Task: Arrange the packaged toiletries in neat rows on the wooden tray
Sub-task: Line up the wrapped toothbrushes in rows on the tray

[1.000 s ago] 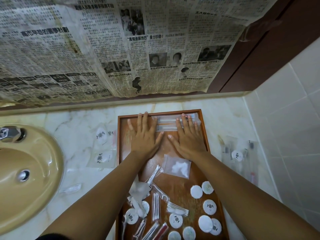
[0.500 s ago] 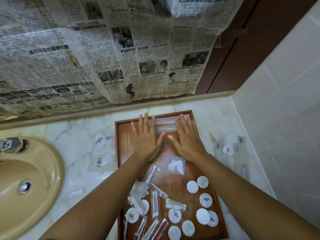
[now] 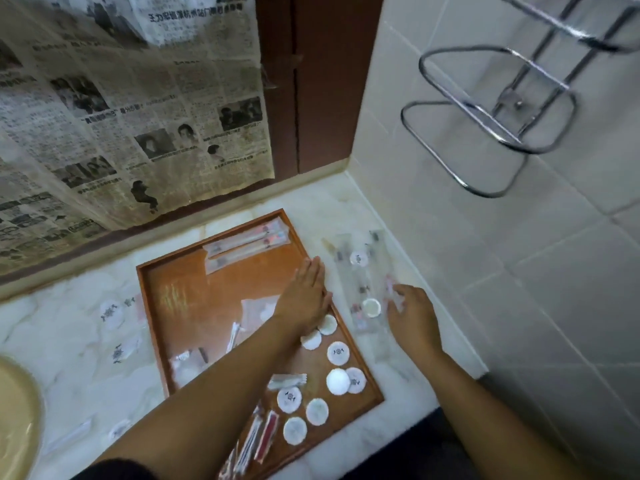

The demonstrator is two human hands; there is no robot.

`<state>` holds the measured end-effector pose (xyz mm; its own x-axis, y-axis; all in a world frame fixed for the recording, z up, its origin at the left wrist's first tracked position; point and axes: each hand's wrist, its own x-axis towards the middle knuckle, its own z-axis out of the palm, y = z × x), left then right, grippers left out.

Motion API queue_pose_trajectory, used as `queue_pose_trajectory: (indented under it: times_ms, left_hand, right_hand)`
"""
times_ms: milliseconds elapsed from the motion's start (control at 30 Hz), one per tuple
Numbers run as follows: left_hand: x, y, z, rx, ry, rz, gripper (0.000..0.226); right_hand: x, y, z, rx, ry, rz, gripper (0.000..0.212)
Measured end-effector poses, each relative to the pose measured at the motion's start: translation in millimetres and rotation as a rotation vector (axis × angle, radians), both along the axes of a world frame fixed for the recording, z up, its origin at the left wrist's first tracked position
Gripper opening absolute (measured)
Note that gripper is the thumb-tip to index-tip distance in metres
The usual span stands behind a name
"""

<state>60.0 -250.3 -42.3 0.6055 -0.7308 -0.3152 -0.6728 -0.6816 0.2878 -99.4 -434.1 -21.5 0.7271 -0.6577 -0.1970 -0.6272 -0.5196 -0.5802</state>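
Marble table point(image 3: 69, 358) in a tiled bathroom corner, sink point(image 3: 17, 410) at near left, wooden tray point(image 3: 152, 271) in the middle. Near end of the tray is a mess: long red-and-white packets point(image 3: 263, 434) lying at an angle, round white packets point(image 3: 337, 353) scattered down the right side, clear sachets point(image 3: 187, 365) partly under the left forearm.

Mid-tray: left hand point(image 3: 304, 292) is flat, fingers straight and together, over the right rim, holding nothing. Right hand point(image 3: 412, 313) is off the tray, fingers bent down onto the clear packets point(image 3: 362, 268) on the table just beside the rim. Blurred, so can't tell if one is pinched. More packets point(image 3: 112, 311) on the table left of the tray.

Far end: two long packets point(image 3: 247, 242) side by side, looks like row one.

My read: fetching next stock from the right. Next move needs a clean pinch on one thin, slippery packet, then a lift over the rim. In the way: left hand sits on that path, and loose sachets eat row space.

Newspaper point(image 3: 138, 116) on the far wall, chrome rack point(image 3: 485, 116) on the right wall.
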Motion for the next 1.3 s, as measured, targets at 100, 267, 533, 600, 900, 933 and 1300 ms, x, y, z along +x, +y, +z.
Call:
queue_pose_trajectory:
  times_ms: [100, 267, 533, 600, 900, 933, 1300]
  left_hand:
    - [-5, -3, -8, -0.045, 0.014, 0.057, 0.074]
    - [-12, -3, -18, -0.015, -0.068, 0.046, 0.083]
    - [-13, -4, -20, -0.012, -0.096, 0.04, 0.081]
    - [-14, -4, -19, -0.004, -0.101, 0.041, 0.082]
    - [-4, 14, 17, -0.266, 0.114, 0.175, 0.065]
    - [-3, 22, 26, -0.33, 0.104, 0.228, 0.063]
    - [34, 135, 38, -0.367, -0.166, 0.51, 0.058]
  right_hand:
    - [-7, -19, -9, 0.062, 0.08, -0.065, 0.038]
    - [19, -33, -16, 0.064, 0.159, -0.06, 0.037]
    - [37, -42, -18, 0.111, 0.178, -0.124, 0.051]
    - [33, -45, -15, 0.161, 0.155, -0.154, 0.048]
    - [35, -49, 27, 0.243, -0.056, -0.199, 0.014]
    - [41, -46, 34, 0.249, -0.083, -0.173, 0.015]
    - [170, 56, 29, 0.123, 0.164, 0.577, 0.02]
